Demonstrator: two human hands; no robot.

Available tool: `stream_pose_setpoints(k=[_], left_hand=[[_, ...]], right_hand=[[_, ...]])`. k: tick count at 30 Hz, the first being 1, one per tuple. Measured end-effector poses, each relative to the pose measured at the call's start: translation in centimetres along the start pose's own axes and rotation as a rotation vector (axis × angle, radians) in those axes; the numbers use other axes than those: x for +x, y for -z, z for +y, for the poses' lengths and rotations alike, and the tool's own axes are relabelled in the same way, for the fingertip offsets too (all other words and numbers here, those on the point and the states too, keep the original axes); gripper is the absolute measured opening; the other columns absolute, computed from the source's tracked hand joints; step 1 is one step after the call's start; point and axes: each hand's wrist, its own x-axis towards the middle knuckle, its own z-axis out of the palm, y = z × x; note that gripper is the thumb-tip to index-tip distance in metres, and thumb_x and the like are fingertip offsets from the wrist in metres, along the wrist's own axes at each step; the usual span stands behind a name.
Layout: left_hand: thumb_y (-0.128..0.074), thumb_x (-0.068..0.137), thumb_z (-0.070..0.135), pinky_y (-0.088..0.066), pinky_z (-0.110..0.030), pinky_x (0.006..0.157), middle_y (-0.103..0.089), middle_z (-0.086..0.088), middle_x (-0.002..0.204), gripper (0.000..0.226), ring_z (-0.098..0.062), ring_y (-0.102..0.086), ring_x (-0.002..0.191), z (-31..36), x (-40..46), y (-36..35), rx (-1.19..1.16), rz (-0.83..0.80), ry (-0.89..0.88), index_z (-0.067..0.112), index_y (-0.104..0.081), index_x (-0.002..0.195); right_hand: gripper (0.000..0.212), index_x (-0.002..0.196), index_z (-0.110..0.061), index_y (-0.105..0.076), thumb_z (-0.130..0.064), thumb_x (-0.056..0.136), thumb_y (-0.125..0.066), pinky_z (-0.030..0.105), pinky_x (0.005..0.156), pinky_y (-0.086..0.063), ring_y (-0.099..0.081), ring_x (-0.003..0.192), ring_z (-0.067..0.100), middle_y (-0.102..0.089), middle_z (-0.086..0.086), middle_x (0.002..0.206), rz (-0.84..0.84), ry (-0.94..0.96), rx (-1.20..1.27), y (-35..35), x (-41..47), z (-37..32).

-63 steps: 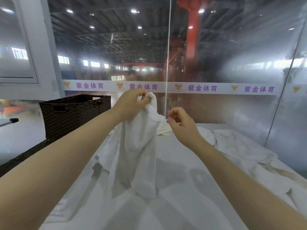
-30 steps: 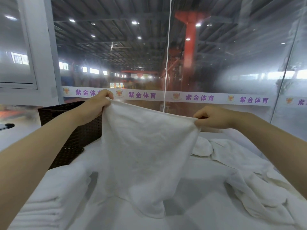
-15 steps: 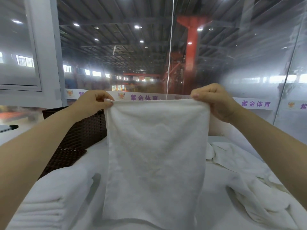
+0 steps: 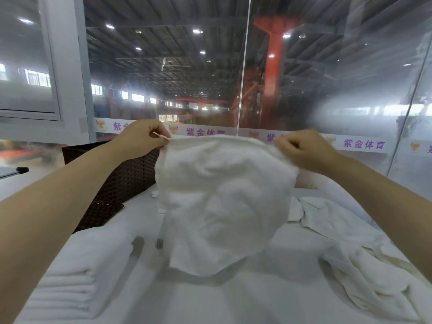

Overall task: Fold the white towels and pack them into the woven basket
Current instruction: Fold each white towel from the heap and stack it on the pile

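Left hand [image 4: 140, 139] and right hand [image 4: 304, 150] are each pinching a top corner of a white towel [image 4: 224, 202], holding it up, billowing, over the worktop [image 4: 233, 298]. Folding step is starting: next it needs laying flat and halving. Woven basket [image 4: 121, 174] is sitting at 10 o'clock, folded stack [image 4: 77, 272] at 8, loose towels [image 4: 350, 253] at 4.

White towel [image 4: 224, 202] held up billowing, folded stack [image 4: 70, 272] lower left, dark woven basket [image 4: 126, 178] behind
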Motion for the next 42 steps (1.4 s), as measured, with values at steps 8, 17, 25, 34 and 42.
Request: stream_pose_setpoints(k=[8,17,25,34,42], left_hand=[[-0.066,0.092,0.02,-0.047,-0.024,0.073,-0.065,0.012,0.09,0.014,-0.006,-0.061,0.083,0.2,0.5,-0.2,-0.02,0.036,-0.008,0.03,-0.06,0.083],[-0.053,0.097,0.004,-0.051,-0.031,0.077,-0.057,0.004,0.085,0.023,-0.014,-0.055,0.084,1.0,1.3,-0.2,-0.601,0.077,0.109,0.025,-0.049,0.087],[-0.056,0.095,0.016,-0.043,-0.025,0.07,-0.057,0.003,0.105,0.018,-0.015,-0.054,0.092,-0.4,1.3,-1.7,-0.167,0.059,0.146,0.023,-0.055,0.112],[-0.048,0.1,0.019,-0.053,-0.043,0.087,-0.064,-0.005,0.103,0.017,-0.022,-0.064,0.092,-0.5,2.2,-3.2,-0.091,0.308,0.141,0.011,-0.058,0.111],[-0.05,0.099,0.016,-0.049,-0.034,0.087,-0.062,0.0,0.108,0.013,-0.019,-0.061,0.097,-1.8,0.7,-4.2,-0.15,0.28,0.024,0.014,-0.06,0.108]], right_hand=[[0.031,0.072,-0.012,-0.05,-0.028,0.098,-0.057,0.03,0.058,-0.034,-0.042,0.061,0.015,-0.049,0.0,0.069,0.022,-0.01,0.005,1.6,0.7,0.5],[0.017,0.099,-0.022,-0.063,-0.022,0.086,-0.072,0.036,0.08,-0.054,-0.06,0.093,0.018,-0.062,-0.007,0.099,0.156,-0.256,0.437,1.1,1.6,0.7],[0.024,0.103,-0.021,-0.072,-0.011,0.082,-0.077,0.025,0.079,-0.051,-0.063,0.089,0.01,-0.067,-0.006,0.096,-0.198,-0.42,0.261,1.1,1.8,0.9],[0.013,0.081,-0.021,-0.059,-0.018,0.089,-0.068,0.02,0.064,-0.047,-0.062,0.077,0.011,-0.071,-0.002,0.088,0.261,-0.347,0.097,-2.1,3.6,1.1],[0.024,0.078,-0.023,-0.05,-0.01,0.09,-0.066,0.018,0.073,-0.05,-0.066,0.093,0.014,-0.07,-0.004,0.103,0.282,-0.239,0.227,-3.4,1.1,2.6]])
